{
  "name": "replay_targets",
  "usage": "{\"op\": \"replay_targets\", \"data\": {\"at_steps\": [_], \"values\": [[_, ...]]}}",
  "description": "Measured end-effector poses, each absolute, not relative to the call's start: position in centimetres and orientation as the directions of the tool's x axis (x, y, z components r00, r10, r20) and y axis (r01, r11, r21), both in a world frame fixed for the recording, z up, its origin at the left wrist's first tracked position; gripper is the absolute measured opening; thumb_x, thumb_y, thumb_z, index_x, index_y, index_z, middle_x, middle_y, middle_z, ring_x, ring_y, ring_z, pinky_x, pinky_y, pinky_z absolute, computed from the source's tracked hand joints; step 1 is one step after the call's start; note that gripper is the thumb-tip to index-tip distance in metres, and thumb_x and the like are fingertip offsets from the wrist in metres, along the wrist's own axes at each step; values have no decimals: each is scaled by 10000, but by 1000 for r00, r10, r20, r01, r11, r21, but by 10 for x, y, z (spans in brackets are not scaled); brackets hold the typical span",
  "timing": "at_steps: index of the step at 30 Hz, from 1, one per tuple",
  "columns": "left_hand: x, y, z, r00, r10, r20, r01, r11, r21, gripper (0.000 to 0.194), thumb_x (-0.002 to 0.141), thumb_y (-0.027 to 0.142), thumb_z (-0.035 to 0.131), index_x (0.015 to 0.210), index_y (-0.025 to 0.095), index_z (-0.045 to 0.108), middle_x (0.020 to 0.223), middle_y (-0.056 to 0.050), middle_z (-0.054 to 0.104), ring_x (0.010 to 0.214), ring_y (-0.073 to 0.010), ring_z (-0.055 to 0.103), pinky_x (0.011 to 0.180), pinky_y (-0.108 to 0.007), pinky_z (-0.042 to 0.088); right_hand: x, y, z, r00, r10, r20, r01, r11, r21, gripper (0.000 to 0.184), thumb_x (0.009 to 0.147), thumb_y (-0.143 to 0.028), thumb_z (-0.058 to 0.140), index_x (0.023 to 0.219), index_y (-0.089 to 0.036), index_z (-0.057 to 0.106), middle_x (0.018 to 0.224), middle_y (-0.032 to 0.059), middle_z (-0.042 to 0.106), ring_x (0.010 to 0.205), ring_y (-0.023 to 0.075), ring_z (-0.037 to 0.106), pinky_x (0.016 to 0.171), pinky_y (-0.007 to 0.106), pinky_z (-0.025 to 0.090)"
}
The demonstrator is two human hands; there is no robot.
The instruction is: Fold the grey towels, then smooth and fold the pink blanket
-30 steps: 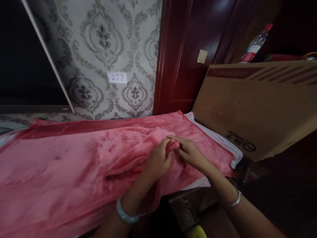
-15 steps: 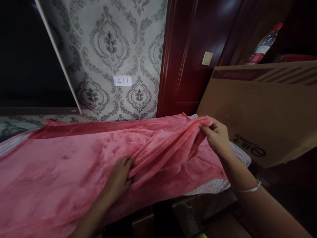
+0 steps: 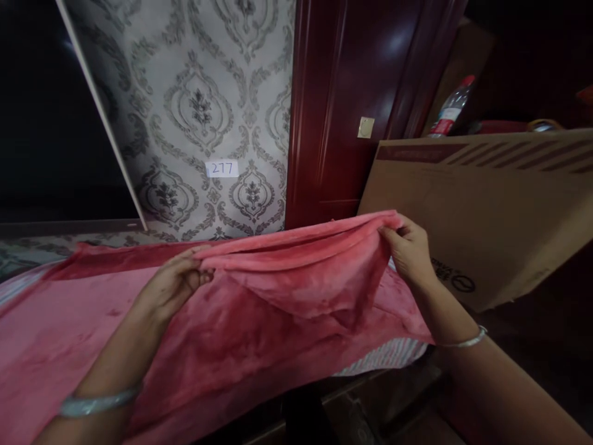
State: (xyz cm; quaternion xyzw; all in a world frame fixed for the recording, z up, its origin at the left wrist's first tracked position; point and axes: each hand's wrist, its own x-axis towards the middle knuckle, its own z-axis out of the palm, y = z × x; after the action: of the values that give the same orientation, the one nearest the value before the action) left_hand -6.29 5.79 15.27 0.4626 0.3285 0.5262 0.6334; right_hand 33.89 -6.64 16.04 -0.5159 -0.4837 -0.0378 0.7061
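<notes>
A pink plush blanket [image 3: 296, 296] lies spread over a long surface, with one part lifted and stretched between my two hands. My left hand [image 3: 178, 281] pinches a folded edge of it at the middle left, wrist raised. On the right, my right hand [image 3: 410, 247] grips the other end of that fold between thumb and fingers. The raised fold sags in the middle, and its lower part hangs onto the rest of the blanket. A striped cloth [image 3: 386, 357] shows from under the blanket at the front right.
A large cardboard box [image 3: 482, 210] stands on the right, a red-capped plastic bottle [image 3: 451, 111] behind its top edge. Behind the blanket are patterned wallpaper with a paper label [image 3: 222, 168], a dark red door [image 3: 343, 93] and a black screen [image 3: 50, 123] at left.
My left hand has risen and moved left with its edge of the blanket, drawing the bunched fold out into a wide span. My right hand keeps its grip at nearly the same place.
</notes>
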Motion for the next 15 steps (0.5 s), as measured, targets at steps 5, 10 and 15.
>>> {"op": "replay_targets", "data": {"at_steps": [5,10,15], "values": [[-23,73,199,180,972,152,-369,-76,926,234,772,-52,516,748,170,585,597,35,584,592,-109,557,591,-229,520,352,-74,167,541,472,696,491,495,-717,121,678,-276,687,752,-183,665,743,-8,641,662,129,541,622,230,450],[51,108,261,147,905,399,-299,-344,890,256,781,-97,480,801,141,572,675,39,562,626,-83,556,738,-258,528,390,-66,185,662,303,686,487,523,-700,88,676,-212,664,751,-168,648,724,-17,610,632,104,515,597,207,447],[181,142,325,429,570,700,-361,-603,712,573,785,14,612,1331,152,506,1409,-99,526,1368,-253,486,1113,-458,402,474,-52,189,873,45,486,413,461,-786,62,707,-114,597,727,-173,594,686,-31,546,605,95,482,544,187,439]]}}
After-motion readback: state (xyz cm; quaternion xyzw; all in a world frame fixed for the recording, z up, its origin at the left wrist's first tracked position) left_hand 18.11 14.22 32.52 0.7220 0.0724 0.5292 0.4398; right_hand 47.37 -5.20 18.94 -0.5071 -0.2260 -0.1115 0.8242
